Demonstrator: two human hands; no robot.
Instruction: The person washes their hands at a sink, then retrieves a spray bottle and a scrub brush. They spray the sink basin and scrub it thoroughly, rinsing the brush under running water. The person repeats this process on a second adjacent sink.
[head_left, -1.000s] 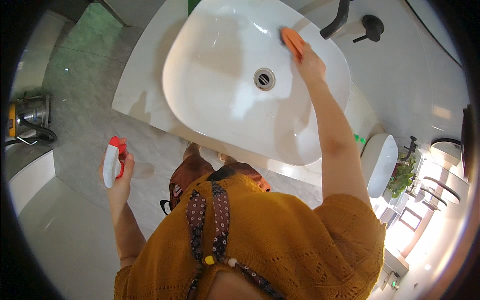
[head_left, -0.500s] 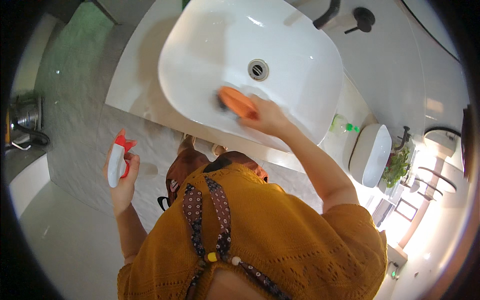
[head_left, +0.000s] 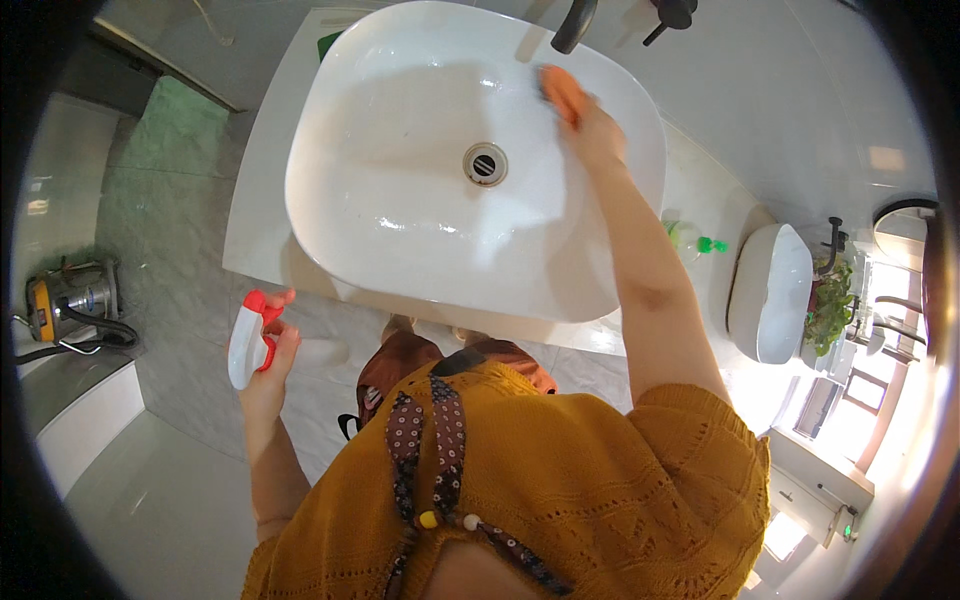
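Observation:
My right hand (head_left: 597, 135) is closed around an orange scrub brush (head_left: 566, 94), its dark bristles against the inner wall of the white sink (head_left: 390, 120) at the far right, below the black faucet. The metal drain (head_left: 485, 164) shows in the bowl's middle. Off to the left of the counter, my left hand (head_left: 268, 378) grips a spray bottle (head_left: 245, 345) with a white and red trigger head. The bottle's lower body is hidden from this angle. Wet, shiny patches show on the bowl.
A black faucet (head_left: 574, 27) and its handle (head_left: 674, 14) jut from the wall. Right of the sink are a clear green-topped bottle (head_left: 688, 240), a second white basin (head_left: 770, 292) and a green plant (head_left: 828, 308). A yellow-and-silver canister vacuum (head_left: 75, 305) stands at the far left.
My right hand has moved the brush from the near side of the bowl to the far right, by the faucet. My left hand still holds the spray bottle. The view has shifted slightly.

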